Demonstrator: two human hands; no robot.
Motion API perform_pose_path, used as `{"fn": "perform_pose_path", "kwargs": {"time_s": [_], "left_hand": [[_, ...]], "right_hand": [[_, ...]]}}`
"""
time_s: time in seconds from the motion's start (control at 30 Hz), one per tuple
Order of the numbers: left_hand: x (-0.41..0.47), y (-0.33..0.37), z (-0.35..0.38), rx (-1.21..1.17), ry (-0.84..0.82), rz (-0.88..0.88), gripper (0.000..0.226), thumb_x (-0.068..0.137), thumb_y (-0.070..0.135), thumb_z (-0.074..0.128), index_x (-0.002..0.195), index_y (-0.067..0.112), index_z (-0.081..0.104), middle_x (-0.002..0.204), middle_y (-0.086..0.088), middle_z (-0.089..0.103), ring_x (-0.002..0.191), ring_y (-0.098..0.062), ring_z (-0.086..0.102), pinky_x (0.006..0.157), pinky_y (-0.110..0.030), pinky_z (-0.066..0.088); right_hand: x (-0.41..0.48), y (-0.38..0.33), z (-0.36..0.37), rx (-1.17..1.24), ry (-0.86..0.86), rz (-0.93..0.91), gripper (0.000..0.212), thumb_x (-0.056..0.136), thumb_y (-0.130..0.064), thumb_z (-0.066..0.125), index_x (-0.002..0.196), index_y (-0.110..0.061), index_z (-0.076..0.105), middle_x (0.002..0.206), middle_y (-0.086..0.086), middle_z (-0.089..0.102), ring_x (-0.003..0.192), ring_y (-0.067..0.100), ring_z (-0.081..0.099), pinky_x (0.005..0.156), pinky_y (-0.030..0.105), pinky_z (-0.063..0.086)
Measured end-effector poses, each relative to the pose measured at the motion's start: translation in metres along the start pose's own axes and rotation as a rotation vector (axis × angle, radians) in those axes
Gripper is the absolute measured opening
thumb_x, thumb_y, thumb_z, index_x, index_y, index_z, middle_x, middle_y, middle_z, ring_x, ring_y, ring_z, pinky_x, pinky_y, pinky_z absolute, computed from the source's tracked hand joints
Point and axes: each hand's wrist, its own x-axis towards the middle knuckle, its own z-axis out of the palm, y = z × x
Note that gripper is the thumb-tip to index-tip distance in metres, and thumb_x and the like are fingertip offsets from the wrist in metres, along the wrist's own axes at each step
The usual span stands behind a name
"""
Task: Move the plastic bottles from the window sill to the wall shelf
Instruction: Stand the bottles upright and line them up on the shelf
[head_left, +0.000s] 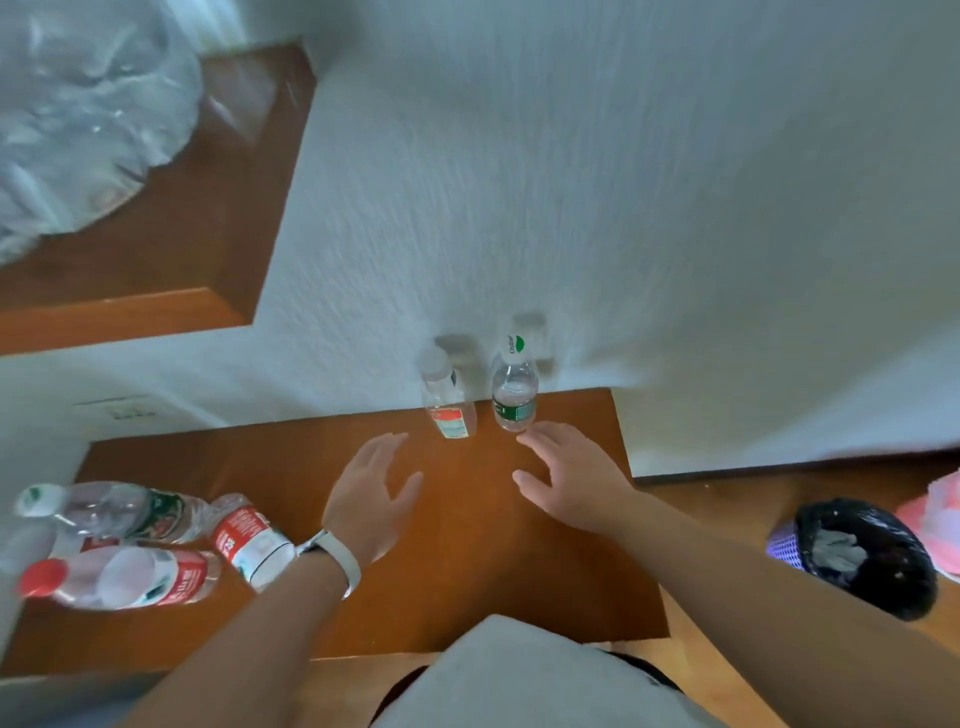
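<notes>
A textured white wall (571, 182) rises behind your brown wooden shelf (467, 545). Against that wall stand two clear plastic bottles (514, 387), upright. Left of them several clear bottles (130, 545) lie flat. Your left hand (371, 499) and right hand (569, 478) hover open, empty.

Motion blur is smearing the whole view, so the label text on the red-label bottle (448, 400) standing at the wall is proving unreadable. The left edge is cutting off the heap of clear plastic (78, 119) at top left, and its contents are staying indistinct. The left wrist is covering the lower end of one lying bottle (249, 538). The right edge is cropping a pink object (940, 519) beside the black-lined bin (862, 558), too blurred to identify.
</notes>
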Motion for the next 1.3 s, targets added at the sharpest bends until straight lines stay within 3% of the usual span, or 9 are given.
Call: {"fn": "perform_pose_path", "kwargs": {"time_s": [0.2, 0.37, 0.6, 0.93, 1.3], "left_hand": [[-0.049, -0.008, -0.003, 0.265, 0.038, 0.009, 0.053, 0.096, 0.052, 0.045, 0.145, 0.033, 0.039, 0.154, 0.004, 0.038, 0.143, -0.022, 0.032, 0.115, -0.048, 0.025], [-0.095, -0.011, -0.003, 0.363, 0.034, -0.179, 0.054, 0.097, 0.055, 0.039, 0.146, 0.036, 0.035, 0.157, 0.006, 0.031, 0.146, -0.022, 0.025, 0.117, -0.050, 0.021], [-0.160, -0.031, -0.013, 0.388, 0.058, -0.392, 0.056, 0.096, 0.050, 0.046, 0.147, 0.031, 0.036, 0.156, 0.001, 0.034, 0.145, -0.025, 0.026, 0.118, -0.048, 0.017], [-0.202, -0.088, -0.035, 0.335, 0.144, -0.533, 0.057, 0.096, 0.056, 0.041, 0.149, 0.035, 0.033, 0.159, 0.003, 0.029, 0.147, -0.023, 0.021, 0.119, -0.046, 0.015], [-0.195, -0.185, -0.066, 0.235, 0.142, -0.549, 0.059, 0.096, 0.057, 0.040, 0.150, 0.035, 0.029, 0.160, 0.004, 0.026, 0.148, -0.023, 0.018, 0.120, -0.047, 0.017]], "right_hand": [[-0.003, -0.013, 0.001, -0.178, -0.018, -0.254, 0.056, 0.095, -0.054, 0.043, 0.136, -0.018, 0.050, 0.142, 0.002, 0.050, 0.132, 0.022, 0.045, 0.104, 0.039, 0.043], [-0.002, -0.034, 0.011, -0.246, -0.098, -0.395, 0.057, 0.094, -0.056, 0.038, 0.134, -0.018, 0.053, 0.139, 0.003, 0.052, 0.130, 0.023, 0.046, 0.102, 0.041, 0.044], [-0.001, -0.076, 0.033, -0.289, -0.212, -0.563, 0.058, 0.096, -0.058, 0.035, 0.139, -0.021, 0.047, 0.147, 0.003, 0.045, 0.137, 0.023, 0.038, 0.107, 0.041, 0.036], [0.005, -0.139, 0.057, -0.324, -0.277, -0.581, 0.063, 0.095, -0.064, 0.029, 0.144, -0.028, 0.039, 0.154, -0.002, 0.035, 0.142, 0.021, 0.030, 0.112, 0.040, 0.029], [0.015, -0.219, 0.099, -0.383, -0.265, -0.416, 0.066, 0.092, -0.069, 0.031, 0.146, -0.031, 0.034, 0.157, -0.006, 0.030, 0.144, 0.019, 0.027, 0.113, 0.038, 0.027]]}}
